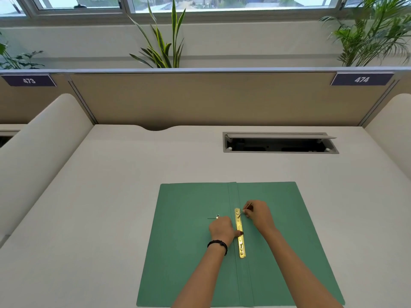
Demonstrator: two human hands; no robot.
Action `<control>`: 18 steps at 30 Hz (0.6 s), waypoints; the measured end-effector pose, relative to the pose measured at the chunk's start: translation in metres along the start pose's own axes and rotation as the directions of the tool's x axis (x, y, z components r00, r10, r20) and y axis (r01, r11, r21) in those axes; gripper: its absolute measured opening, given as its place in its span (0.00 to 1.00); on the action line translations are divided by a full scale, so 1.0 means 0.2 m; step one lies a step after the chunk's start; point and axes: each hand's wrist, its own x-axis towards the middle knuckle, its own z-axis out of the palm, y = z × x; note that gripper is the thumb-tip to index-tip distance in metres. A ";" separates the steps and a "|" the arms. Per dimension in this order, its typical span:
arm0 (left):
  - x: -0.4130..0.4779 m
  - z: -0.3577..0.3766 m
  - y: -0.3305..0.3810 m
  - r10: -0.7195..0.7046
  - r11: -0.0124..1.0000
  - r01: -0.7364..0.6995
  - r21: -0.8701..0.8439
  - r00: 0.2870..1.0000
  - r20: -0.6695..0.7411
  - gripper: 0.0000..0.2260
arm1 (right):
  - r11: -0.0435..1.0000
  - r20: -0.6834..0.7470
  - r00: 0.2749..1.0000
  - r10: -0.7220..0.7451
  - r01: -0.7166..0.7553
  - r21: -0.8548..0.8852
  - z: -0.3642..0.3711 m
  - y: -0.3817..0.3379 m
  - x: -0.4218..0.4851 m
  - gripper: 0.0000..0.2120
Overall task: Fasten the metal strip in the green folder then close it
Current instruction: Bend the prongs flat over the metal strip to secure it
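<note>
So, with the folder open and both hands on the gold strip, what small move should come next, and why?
Probably bend the thin prong down flat onto the metal strip. The right hand pinches that prong at the strip's far end, where it stands tilted up, while the left hand presses the strip's middle against the open green folder.

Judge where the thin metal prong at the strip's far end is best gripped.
Probably at its free tip, pinched from the right, as the right hand does. The prong slants up and rightward off the gold strip, so only that end stands clear of the green folder.
</note>
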 end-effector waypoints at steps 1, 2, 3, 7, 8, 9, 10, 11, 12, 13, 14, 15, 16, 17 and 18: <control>0.00 0.00 0.00 -0.003 1.000 0.003 0.008 1.000 0.003 0.23 | 1.000 0.005 1.000 0.003 -0.003 -0.009 0.00 0.01 0.00 0.06; 0.01 0.00 0.00 -0.007 1.000 0.007 0.014 1.000 0.008 0.24 | 1.000 0.009 1.000 0.003 -0.002 -0.020 0.01 0.01 0.01 0.05; 0.01 0.00 0.00 -0.011 1.000 0.011 0.021 1.000 0.010 0.24 | 0.999 0.013 1.000 -0.004 0.004 -0.032 0.01 0.02 0.01 0.04; 0.02 0.01 0.01 -0.016 0.998 0.015 0.053 1.000 0.022 0.23 | 0.998 0.022 0.999 -0.046 0.047 -0.035 0.00 0.01 0.01 0.03; 0.02 0.01 0.01 -0.014 0.998 0.013 0.055 1.000 0.024 0.23 | 0.998 0.023 0.998 -0.053 0.054 -0.028 0.00 0.01 0.02 0.03; 0.02 0.00 0.01 -0.010 0.998 0.009 0.055 1.000 0.025 0.23 | 0.998 0.024 0.998 -0.061 0.061 -0.022 0.00 0.01 0.02 0.03; 0.03 0.00 0.01 -0.008 0.998 0.007 0.056 1.000 0.023 0.23 | 0.998 0.025 0.997 -0.067 0.067 -0.019 0.01 0.00 0.03 0.04; 0.03 0.00 0.01 -0.007 0.998 0.006 0.058 1.000 0.020 0.23 | 0.997 0.028 0.997 -0.071 0.071 -0.021 0.01 0.00 0.03 0.04; 0.03 0.00 0.01 -0.009 0.998 0.007 0.056 1.000 0.020 0.23 | 0.997 0.030 0.997 -0.072 0.073 -0.021 0.02 -0.01 0.03 0.04; 0.03 0.01 0.01 -0.010 0.998 0.009 0.056 1.000 0.022 0.23 | 0.997 0.035 0.997 -0.069 0.070 -0.018 0.03 -0.02 0.04 0.04; 0.03 0.01 0.01 -0.010 0.998 0.009 0.056 1.000 0.023 0.23 | 0.998 0.040 0.997 -0.065 0.065 -0.013 0.04 -0.03 0.04 0.04; 0.03 0.01 0.01 -0.012 0.998 0.010 0.059 1.000 0.024 0.23 | 0.998 0.042 0.997 -0.061 0.062 -0.012 0.05 -0.04 0.04 0.04; 0.03 0.01 0.01 -0.012 0.998 0.011 0.062 1.000 0.024 0.22 | 0.998 0.042 0.997 -0.059 0.060 -0.016 0.06 -0.04 0.04 0.04; 0.02 0.01 0.01 -0.013 0.998 0.012 0.066 1.000 0.025 0.22 | 0.998 0.039 0.998 -0.059 0.059 -0.020 0.07 -0.05 0.04 0.04; 0.02 0.01 0.01 -0.010 0.998 0.009 0.067 1.000 0.024 0.22 | 0.998 0.036 0.998 -0.059 0.060 -0.024 0.08 -0.05 0.04 0.04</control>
